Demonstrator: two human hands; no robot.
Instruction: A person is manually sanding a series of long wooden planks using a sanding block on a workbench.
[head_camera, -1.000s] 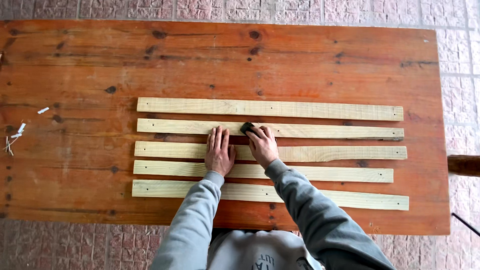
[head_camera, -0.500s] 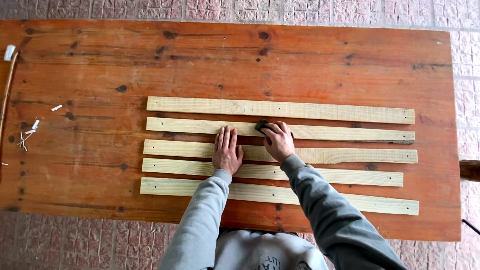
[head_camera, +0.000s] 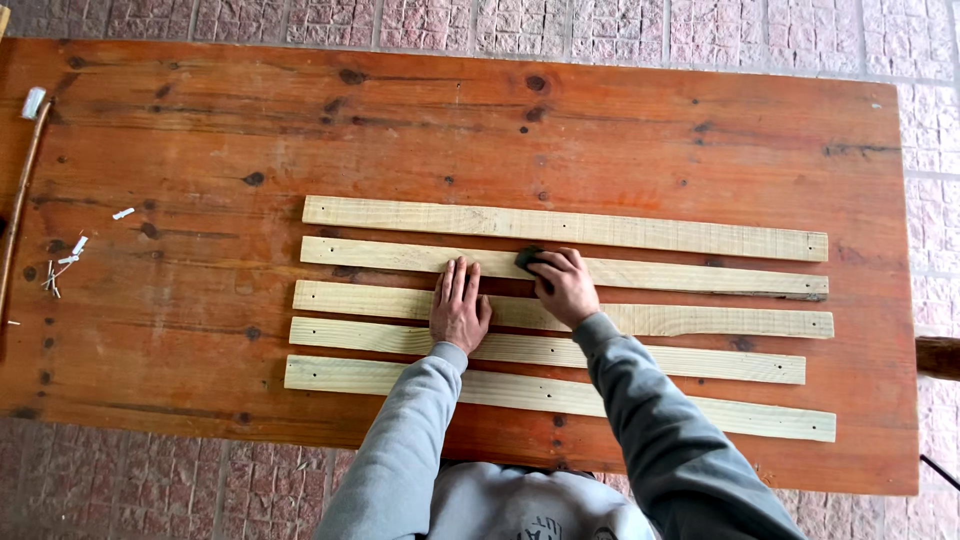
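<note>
Wooden table (head_camera: 200, 150); left hand (head_camera: 459, 308) flat on slats (head_camera: 650, 320); right hand (head_camera: 562, 285) gripping dark pad (head_camera: 527, 258)

Both arms reach forward in grey sleeves, hands side by side. The left hand (head_camera: 459, 305) lies flat, palm down, fingers together. The right hand (head_camera: 563, 286) is curled, apparently gripping something small and dark under its fingertips.

Hands on pale slats atop a wooden table (head_camera: 200, 150)

Left hand (head_camera: 459, 305) lies flat; right hand (head_camera: 563, 287) presses a dark pad (head_camera: 527, 258) on the second slat (head_camera: 680, 274).
</note>
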